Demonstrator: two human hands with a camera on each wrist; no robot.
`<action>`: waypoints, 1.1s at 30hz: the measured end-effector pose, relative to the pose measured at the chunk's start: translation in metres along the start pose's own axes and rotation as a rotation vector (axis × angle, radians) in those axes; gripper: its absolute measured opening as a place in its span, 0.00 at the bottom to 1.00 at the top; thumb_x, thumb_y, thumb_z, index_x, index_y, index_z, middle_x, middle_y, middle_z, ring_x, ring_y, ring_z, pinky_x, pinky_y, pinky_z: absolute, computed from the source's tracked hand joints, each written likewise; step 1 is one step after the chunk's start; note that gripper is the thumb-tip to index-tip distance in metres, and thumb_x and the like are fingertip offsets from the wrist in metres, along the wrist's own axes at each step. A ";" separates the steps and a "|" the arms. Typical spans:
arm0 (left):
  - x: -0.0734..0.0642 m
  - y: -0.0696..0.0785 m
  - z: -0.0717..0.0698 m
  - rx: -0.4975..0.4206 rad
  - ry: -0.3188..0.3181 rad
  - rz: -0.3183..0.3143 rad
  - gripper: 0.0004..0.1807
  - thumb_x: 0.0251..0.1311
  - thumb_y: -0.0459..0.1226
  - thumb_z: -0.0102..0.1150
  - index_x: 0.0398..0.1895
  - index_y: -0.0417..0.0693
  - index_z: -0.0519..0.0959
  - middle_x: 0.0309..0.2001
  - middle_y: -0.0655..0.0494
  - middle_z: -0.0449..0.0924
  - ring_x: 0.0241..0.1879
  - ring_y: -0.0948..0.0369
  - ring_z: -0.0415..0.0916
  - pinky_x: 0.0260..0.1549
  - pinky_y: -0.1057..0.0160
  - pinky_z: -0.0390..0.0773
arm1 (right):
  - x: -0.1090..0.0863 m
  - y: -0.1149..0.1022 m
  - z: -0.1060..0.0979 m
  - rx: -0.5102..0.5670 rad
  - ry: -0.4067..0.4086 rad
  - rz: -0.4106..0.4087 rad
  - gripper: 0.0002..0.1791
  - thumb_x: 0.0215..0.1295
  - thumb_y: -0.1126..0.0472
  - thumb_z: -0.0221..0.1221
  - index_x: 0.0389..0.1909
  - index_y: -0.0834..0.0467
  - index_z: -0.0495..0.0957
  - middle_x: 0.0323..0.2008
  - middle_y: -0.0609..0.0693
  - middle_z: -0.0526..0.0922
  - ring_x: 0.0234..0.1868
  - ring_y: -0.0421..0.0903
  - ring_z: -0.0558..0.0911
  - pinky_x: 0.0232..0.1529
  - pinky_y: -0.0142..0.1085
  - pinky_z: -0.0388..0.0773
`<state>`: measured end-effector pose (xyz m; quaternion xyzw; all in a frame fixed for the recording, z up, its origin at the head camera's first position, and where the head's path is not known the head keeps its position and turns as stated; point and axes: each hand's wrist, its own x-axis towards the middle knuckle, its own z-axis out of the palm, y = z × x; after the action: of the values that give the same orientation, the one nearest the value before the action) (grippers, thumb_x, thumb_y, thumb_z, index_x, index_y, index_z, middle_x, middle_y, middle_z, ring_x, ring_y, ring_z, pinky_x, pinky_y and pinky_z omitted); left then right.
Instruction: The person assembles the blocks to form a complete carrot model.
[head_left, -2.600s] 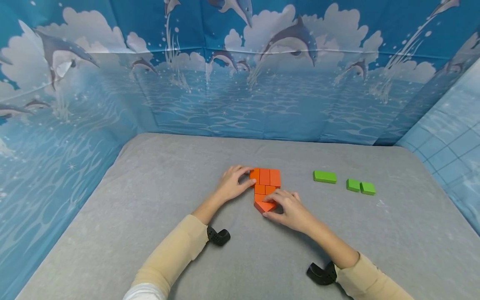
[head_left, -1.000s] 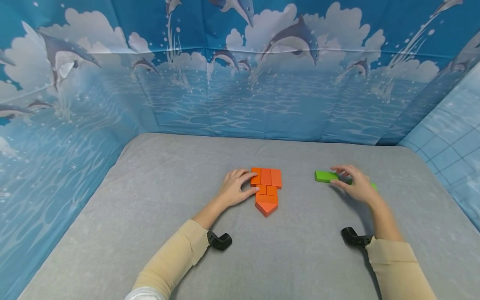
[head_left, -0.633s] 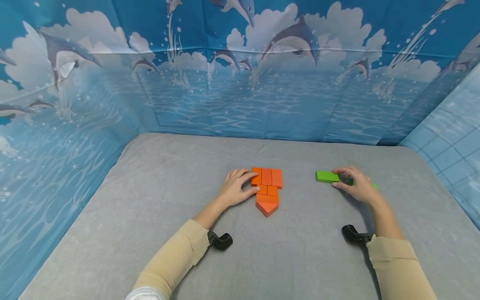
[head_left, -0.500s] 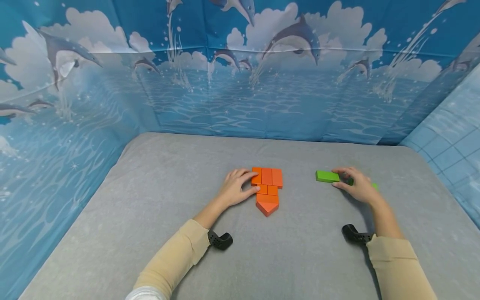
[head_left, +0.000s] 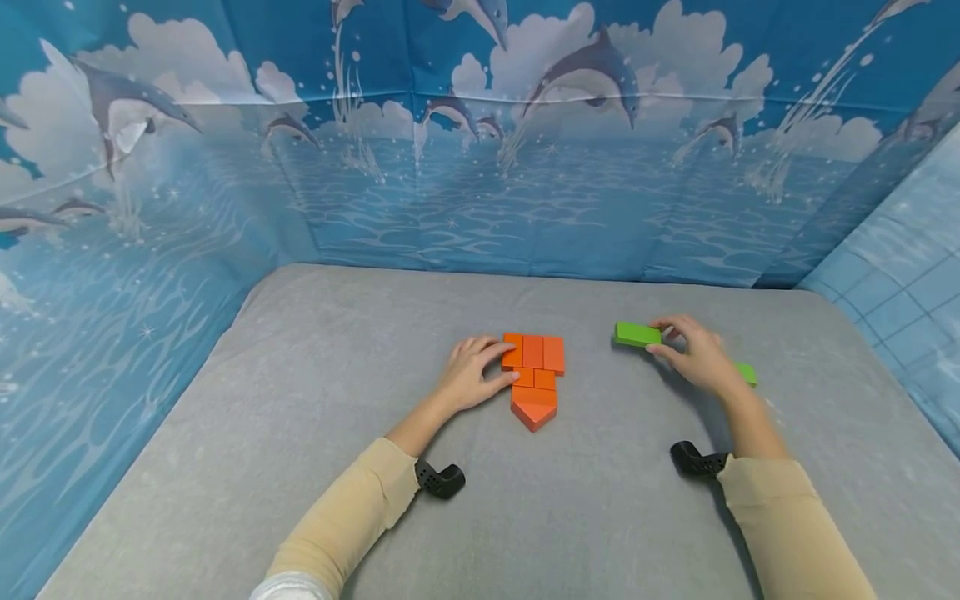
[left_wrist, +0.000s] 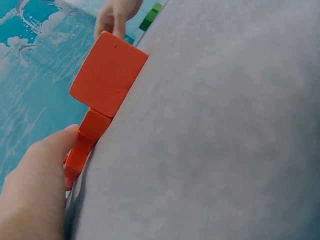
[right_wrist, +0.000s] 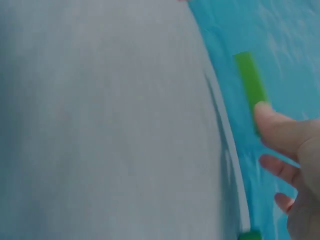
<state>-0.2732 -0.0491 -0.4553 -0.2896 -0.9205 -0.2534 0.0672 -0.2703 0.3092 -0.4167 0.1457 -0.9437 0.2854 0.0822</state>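
Orange blocks (head_left: 533, 352) lie flat and close together on the grey table, with a triangular block (head_left: 534, 414) pointing toward me at the near end. My left hand (head_left: 467, 379) rests at their left side, index finger and thumb touching the edge blocks. In the left wrist view the triangular block's orange face (left_wrist: 109, 72) stands nearest the camera. To the right, my right hand (head_left: 697, 354) pinches one end of a long green block (head_left: 636, 335) between thumb and fingers. That block is raised off the table, also in the blurred right wrist view (right_wrist: 250, 77).
A small green block (head_left: 747, 374) lies beyond my right hand, which hides what is beside it. Blue dolphin-print cloth (head_left: 480, 208) hangs behind the grey table (head_left: 375, 317) and along its sides. Black devices (head_left: 442, 482) are strapped at both wrists.
My right hand left the triangular block, went to the green blocks, took hold of the long one and lifted it, moving it slightly left and away. The left hand shifted slightly along the orange blocks.
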 end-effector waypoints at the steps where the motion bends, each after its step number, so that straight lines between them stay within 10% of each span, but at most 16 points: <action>1: 0.000 0.000 0.000 0.000 0.001 0.001 0.28 0.58 0.55 0.53 0.60 0.56 0.71 0.57 0.52 0.68 0.57 0.54 0.62 0.59 0.49 0.56 | 0.005 -0.004 0.002 0.009 0.001 -0.007 0.19 0.61 0.61 0.59 0.51 0.64 0.72 0.47 0.63 0.73 0.45 0.59 0.71 0.45 0.60 0.53; 17: 0.003 -0.001 0.001 0.032 -0.026 -0.003 0.29 0.58 0.56 0.52 0.61 0.57 0.70 0.58 0.54 0.68 0.58 0.56 0.61 0.60 0.50 0.55 | 0.075 -0.059 0.061 0.073 -0.165 0.019 0.22 0.62 0.58 0.58 0.54 0.65 0.70 0.50 0.63 0.71 0.48 0.58 0.70 0.51 0.57 0.53; 33: 0.001 -0.003 0.001 0.027 0.000 0.008 0.28 0.58 0.56 0.53 0.60 0.56 0.70 0.57 0.53 0.69 0.56 0.56 0.63 0.59 0.51 0.56 | 0.094 -0.074 0.080 0.143 -0.264 0.030 0.20 0.62 0.58 0.57 0.53 0.64 0.72 0.48 0.62 0.72 0.47 0.57 0.71 0.51 0.54 0.59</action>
<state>-0.2753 -0.0502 -0.4566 -0.2921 -0.9228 -0.2406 0.0720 -0.3410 0.1837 -0.4222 0.1730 -0.9258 0.3313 -0.0574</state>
